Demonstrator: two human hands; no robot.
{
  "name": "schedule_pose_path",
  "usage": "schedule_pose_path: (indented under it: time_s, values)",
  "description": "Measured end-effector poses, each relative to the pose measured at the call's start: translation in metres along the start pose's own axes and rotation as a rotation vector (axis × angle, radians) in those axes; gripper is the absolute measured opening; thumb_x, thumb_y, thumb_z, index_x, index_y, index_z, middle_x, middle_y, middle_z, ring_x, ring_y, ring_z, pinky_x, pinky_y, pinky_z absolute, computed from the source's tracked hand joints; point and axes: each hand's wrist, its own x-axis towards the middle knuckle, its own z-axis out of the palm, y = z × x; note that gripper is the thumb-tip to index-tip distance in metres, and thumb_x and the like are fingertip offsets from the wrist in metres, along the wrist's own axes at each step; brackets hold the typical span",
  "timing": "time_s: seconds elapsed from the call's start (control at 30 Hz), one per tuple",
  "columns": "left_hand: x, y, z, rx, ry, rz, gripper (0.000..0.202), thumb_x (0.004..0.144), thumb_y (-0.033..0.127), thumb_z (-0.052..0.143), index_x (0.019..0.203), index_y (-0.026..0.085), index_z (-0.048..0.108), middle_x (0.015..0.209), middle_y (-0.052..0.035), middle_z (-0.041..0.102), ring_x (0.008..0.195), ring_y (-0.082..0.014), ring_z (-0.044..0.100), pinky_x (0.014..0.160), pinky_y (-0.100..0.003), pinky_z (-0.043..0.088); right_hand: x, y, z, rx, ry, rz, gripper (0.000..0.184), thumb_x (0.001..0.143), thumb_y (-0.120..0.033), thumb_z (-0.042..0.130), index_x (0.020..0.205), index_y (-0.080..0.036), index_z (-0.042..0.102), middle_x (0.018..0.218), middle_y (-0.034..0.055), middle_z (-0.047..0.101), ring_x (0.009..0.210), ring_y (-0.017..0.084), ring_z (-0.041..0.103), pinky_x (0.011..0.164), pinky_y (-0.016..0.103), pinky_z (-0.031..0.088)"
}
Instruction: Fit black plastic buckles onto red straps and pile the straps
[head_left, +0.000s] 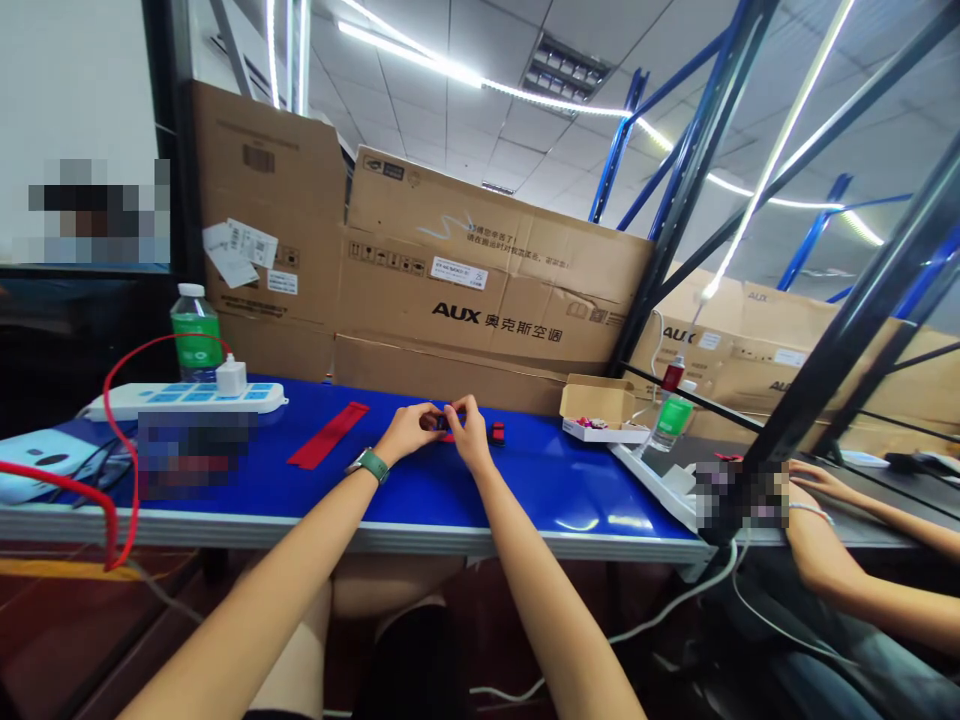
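Over the blue tabletop, my left hand [409, 430] and my right hand [470, 430] meet with bent, pinching fingers. Between them is a small dark piece with some red showing; the fingers cover most of it, and its kind is unclear. Just right of my right hand lies a small red-and-black piece [498, 433]. To the left of my left hand a flat red strip [328, 436] lies slantwise on the table. A watch with a green band [370, 464] is on my left wrist.
A white power strip [187, 398] with a charger [232, 376] and a water bottle [196, 335] stand at the left, near a red cable [112, 520]. An open carton [600, 415] holds small items. Cardboard [487, 290] walls the back. Another person's arm [840, 560] is at right.
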Motion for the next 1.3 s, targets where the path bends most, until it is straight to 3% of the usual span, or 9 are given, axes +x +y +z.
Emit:
schedule_pose_path:
  time_s: [0.17,0.3,0.5,0.67,0.77,0.93,1.1,1.3]
  values:
    - [0.002,-0.007,0.002,0.003,0.017,-0.005,0.036,0.069,0.035,0.075,0.1,0.018,0.072,0.079,-0.0039,0.074,0.073,-0.0203,0.069,0.069,-0.029,0.055,0.001,0.003,-0.001,-0.005,-0.049,-0.048,0.015,0.091,-0.035,0.055,0.09,-0.021,0.059,0.092,0.0053,0.067,0.087,0.019,0.062,0.087,0.033,0.05]
    - [0.002,-0.009,0.002,0.002,0.088,-0.02,0.036,0.07,0.032,0.073,0.103,0.017,0.072,0.076,-0.0029,0.072,0.07,-0.0185,0.068,0.069,-0.029,0.054,0.001,0.009,-0.002,-0.018,-0.035,-0.013,0.01,0.09,-0.031,0.05,0.093,-0.022,0.055,0.092,0.0047,0.066,0.088,0.02,0.062,0.086,0.034,0.05]
    - [0.001,-0.005,0.001,0.026,0.064,0.021,0.029,0.072,0.028,0.072,0.099,0.018,0.074,0.076,-0.0029,0.073,0.069,-0.018,0.067,0.066,-0.028,0.053,-0.001,0.013,0.001,0.04,-0.024,0.021,0.018,0.088,-0.031,0.048,0.104,-0.023,0.047,0.086,0.0016,0.061,0.075,0.017,0.061,0.073,0.029,0.051]
    - [0.001,-0.007,-0.001,0.048,0.051,0.033,0.03,0.073,0.024,0.071,0.102,0.018,0.074,0.077,-0.0024,0.073,0.068,-0.0179,0.067,0.066,-0.027,0.052,0.0,0.012,0.0,0.04,-0.042,0.041,0.014,0.086,-0.032,0.048,0.093,-0.022,0.055,0.086,0.0029,0.065,0.077,0.018,0.061,0.076,0.031,0.051]
    - [0.002,-0.008,-0.001,0.069,0.045,0.037,0.031,0.071,0.023,0.073,0.102,0.018,0.074,0.077,-0.0026,0.073,0.07,-0.0188,0.067,0.068,-0.029,0.052,0.0,0.013,0.0,0.083,-0.074,0.049,0.016,0.085,-0.03,0.045,0.096,-0.022,0.054,0.088,0.0019,0.064,0.078,0.017,0.061,0.075,0.03,0.05]
    - [0.002,-0.006,-0.004,0.102,0.033,0.062,0.032,0.071,0.022,0.076,0.103,0.019,0.075,0.079,-0.0031,0.074,0.074,-0.0195,0.068,0.074,-0.03,0.053,-0.001,0.013,-0.001,0.074,-0.056,0.086,0.017,0.082,-0.029,0.05,0.098,-0.023,0.051,0.073,-0.0033,0.06,0.067,0.016,0.058,0.068,0.028,0.048]
    - [0.002,-0.004,-0.005,0.096,0.035,0.081,0.032,0.071,0.019,0.076,0.103,0.017,0.074,0.082,-0.0033,0.074,0.074,-0.0179,0.067,0.074,-0.029,0.052,-0.002,0.014,-0.002,0.03,-0.108,0.068,0.012,0.082,-0.03,0.052,0.09,-0.022,0.055,0.078,-0.0004,0.064,0.069,0.016,0.06,0.069,0.028,0.046]
    - [0.002,-0.009,-0.003,0.065,-0.016,0.125,0.029,0.072,0.015,0.075,0.1,0.016,0.074,0.082,-0.0031,0.074,0.073,-0.0172,0.067,0.072,-0.028,0.051,-0.004,0.024,0.004,0.035,-0.197,0.043,0.025,0.082,-0.027,0.051,0.104,-0.025,0.04,0.068,-0.0072,0.053,0.058,0.014,0.052,0.06,0.025,0.041]
